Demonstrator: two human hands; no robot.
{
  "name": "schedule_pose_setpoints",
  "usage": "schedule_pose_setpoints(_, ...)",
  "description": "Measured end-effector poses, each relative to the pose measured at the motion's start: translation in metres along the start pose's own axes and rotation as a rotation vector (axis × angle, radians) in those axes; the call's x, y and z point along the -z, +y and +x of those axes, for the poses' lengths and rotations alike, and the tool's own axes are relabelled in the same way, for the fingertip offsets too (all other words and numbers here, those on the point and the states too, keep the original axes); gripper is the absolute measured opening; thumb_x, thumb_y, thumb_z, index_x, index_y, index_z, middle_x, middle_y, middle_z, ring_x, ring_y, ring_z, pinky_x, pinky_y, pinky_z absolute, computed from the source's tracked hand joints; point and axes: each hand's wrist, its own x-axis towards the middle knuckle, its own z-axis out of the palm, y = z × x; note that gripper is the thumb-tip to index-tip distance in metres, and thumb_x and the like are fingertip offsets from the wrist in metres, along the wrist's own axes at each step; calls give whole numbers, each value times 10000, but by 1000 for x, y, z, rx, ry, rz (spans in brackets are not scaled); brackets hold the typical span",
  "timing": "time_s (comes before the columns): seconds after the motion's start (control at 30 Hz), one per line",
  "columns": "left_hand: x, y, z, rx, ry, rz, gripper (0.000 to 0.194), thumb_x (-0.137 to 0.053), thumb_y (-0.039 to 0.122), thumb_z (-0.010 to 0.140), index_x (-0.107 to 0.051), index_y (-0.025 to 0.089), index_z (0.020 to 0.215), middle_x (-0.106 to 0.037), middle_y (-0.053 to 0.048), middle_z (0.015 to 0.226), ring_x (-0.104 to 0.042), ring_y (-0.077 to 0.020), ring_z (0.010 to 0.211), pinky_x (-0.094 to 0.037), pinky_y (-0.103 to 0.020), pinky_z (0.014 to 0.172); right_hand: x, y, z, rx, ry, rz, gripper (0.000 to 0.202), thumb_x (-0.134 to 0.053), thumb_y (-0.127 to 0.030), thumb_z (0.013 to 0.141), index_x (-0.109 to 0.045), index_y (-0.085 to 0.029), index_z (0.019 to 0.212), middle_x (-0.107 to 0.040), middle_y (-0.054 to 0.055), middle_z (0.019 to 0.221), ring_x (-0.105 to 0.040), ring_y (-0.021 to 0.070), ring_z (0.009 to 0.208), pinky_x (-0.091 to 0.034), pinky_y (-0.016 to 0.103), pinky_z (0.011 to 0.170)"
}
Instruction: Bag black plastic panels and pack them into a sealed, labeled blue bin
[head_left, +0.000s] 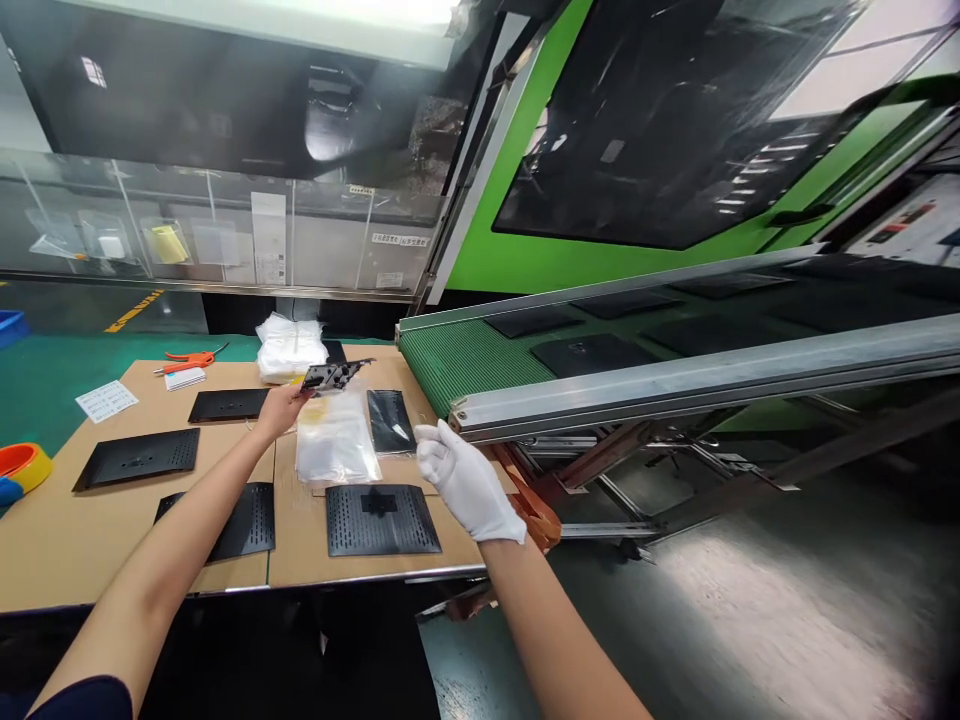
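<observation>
My bare left hand (282,408) is closed on the near end of a small black part (330,376), held above the back of the cardboard-covered table (300,560). My right hand (457,475), in a white glove, is raised over the table's right edge with its fingers curled; whether anything is between them is too small to tell. Between the hands lie a stack of clear plastic bags (337,445) and a black panel in clear wrapping (391,421). A slotted black panel (383,520) lies near the front edge, and several other black panels (138,456) are spread to the left.
A green conveyor belt (472,358) carrying several black panels slopes up to the right. At the table's back are a white bundle (291,346) and orange-handled pliers (190,361). A label sheet (106,400) and a yellow-orange tape roll (26,466) lie left.
</observation>
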Motion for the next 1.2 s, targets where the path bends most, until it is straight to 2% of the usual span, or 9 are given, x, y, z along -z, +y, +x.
schedule_pose_setpoints(0.1, 20, 22, 6, -26, 28, -11, 408, -543, 492, 946, -781, 167, 884, -733, -43, 765, -647, -239, 795, -427, -284, 686, 5, -4, 6, 128, -8, -110, 354, -843, -473, 775, -715, -167, 898, -664, 10, 681, -606, 121, 550, -475, 226, 465)
schedule_pose_setpoints(0.2, 38, 52, 4, -32, 48, -82, 425, -579, 542, 910, -763, 163, 846, -693, -11, 725, -610, -216, 759, -415, -278, 665, 1, -7, 17, 292, 33, -315, 438, -871, -448, 731, -718, -201, 1059, -758, 71, 983, -730, 204, 886, -598, 308, 745)
schedule_pose_setpoints(0.33, 50, 97, -15, -11, -63, -250, 455, -639, 590, 863, -746, 154, 789, -630, 7, 654, -563, -191, 690, -392, -274, 610, -20, -14, 30, 501, 77, -566, 779, -943, -393, 593, -647, -234, 1296, -640, 121, 1414, -581, 282, 1325, -453, 445, 1140)
schedule_pose_setpoints(0.4, 51, 116, -26, 6, -132, -352, 438, -665, 580, 856, -747, 158, 770, -628, 1, 645, -555, -186, 669, -399, -280, 598, -32, -17, 30, 504, -1, -609, 787, -946, -385, 572, -661, -234, 1290, -665, 101, 1385, -598, 285, 1289, -458, 439, 1126)
schedule_pose_setpoints(0.5, 50, 133, -42, 29, -163, -510, 368, -722, 536, 839, -757, 179, 754, -640, -9, 651, -569, -188, 666, -434, -290, 607, -45, -19, 20, 404, -152, -620, 456, -885, -442, 656, -760, -201, 1022, -778, 45, 1024, -685, 246, 983, -549, 377, 920)
schedule_pose_setpoints(0.63, 47, 140, -56, 60, -77, -706, 349, -771, 527, 818, -734, 197, 709, -632, -14, 652, -587, -195, 703, -469, -293, 638, -53, -13, 1, 387, -117, -632, 321, -833, -492, 715, -740, -191, 776, -718, -3, 760, -616, 182, 764, -515, 306, 747)
schedule_pose_setpoints(0.83, 39, 142, -66, 106, 105, -800, 447, -725, 628, 837, -720, 184, 785, -635, -2, 722, -546, -164, 721, -450, -269, 676, -55, -9, -10, 433, -60, -454, 306, -876, -451, 662, -739, -210, 792, -732, 11, 811, -628, 179, 777, -512, 301, 753)
schedule_pose_setpoints(0.97, 37, 141, -69, 94, 113, -805, 468, -697, 652, 856, -737, 186, 873, -682, -16, 831, -569, -175, 797, -466, -273, 754, -52, -9, -8, 529, -14, -427, 282, -850, -453, 708, -713, -208, 682, -708, 19, 736, -620, 175, 747, -506, 318, 766)
schedule_pose_setpoints(1.2, 23, 125, -73, 89, 141, -821, 472, -623, 664, 910, -713, 206, 840, -681, -29, 850, -604, -197, 838, -499, -303, 797, -61, 1, -6, 679, 104, -345, 342, -847, -530, 707, -734, -225, 812, -754, 39, 861, -662, 211, 858, -548, 375, 874)
